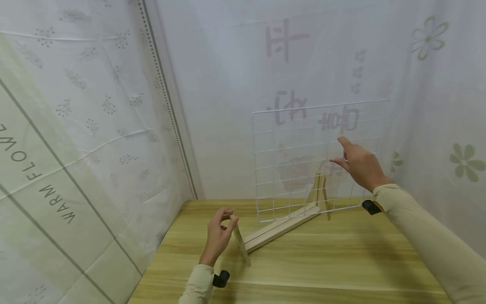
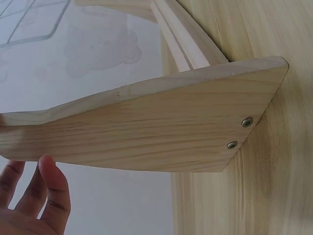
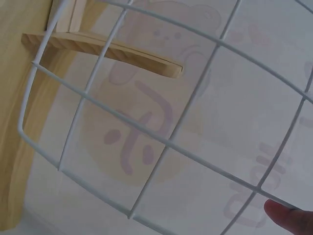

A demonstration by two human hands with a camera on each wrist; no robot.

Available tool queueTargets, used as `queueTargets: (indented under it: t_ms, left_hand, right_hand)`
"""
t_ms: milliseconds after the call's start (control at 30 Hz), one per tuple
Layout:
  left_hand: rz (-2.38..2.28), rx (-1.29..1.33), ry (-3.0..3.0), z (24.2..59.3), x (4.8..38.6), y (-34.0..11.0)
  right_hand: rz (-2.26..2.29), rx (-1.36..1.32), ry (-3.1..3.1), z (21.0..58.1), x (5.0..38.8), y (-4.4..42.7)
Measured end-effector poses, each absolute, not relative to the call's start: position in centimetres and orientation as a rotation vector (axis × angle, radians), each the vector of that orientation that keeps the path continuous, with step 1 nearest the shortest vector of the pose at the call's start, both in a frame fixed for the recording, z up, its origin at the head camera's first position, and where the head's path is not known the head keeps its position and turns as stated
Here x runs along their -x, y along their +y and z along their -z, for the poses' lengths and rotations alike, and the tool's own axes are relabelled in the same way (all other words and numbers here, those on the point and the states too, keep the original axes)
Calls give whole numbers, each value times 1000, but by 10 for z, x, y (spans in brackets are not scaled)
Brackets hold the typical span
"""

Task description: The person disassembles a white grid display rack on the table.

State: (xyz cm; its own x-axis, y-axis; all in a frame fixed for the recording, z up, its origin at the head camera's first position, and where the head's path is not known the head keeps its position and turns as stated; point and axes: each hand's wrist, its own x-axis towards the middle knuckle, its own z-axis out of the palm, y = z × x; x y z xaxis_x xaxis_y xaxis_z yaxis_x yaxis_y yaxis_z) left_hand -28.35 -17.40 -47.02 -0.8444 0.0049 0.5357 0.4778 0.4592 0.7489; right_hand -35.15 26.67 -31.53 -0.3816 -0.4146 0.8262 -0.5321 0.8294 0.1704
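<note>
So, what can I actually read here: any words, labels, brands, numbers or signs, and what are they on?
"WARM FLOWE", on the left-hand patterned curtain; it runs off the picture's edge.
Pale purple lettering on the back curtain: too faint for me to read.
Wooden stand and white wire grid: no text visible.
</note>
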Motion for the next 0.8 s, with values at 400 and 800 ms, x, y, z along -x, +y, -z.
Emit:
queueTargets:
  t_ms: [400, 800]
  left_hand:
    - [1413, 379, -2234, 472, 283, -174]
    - [1427, 374, -2242, 446, 262, -163]
  right_hand:
    - [49, -928, -1954, 319, 342, 291]
    - [149, -1048, -2053, 319, 326, 307]
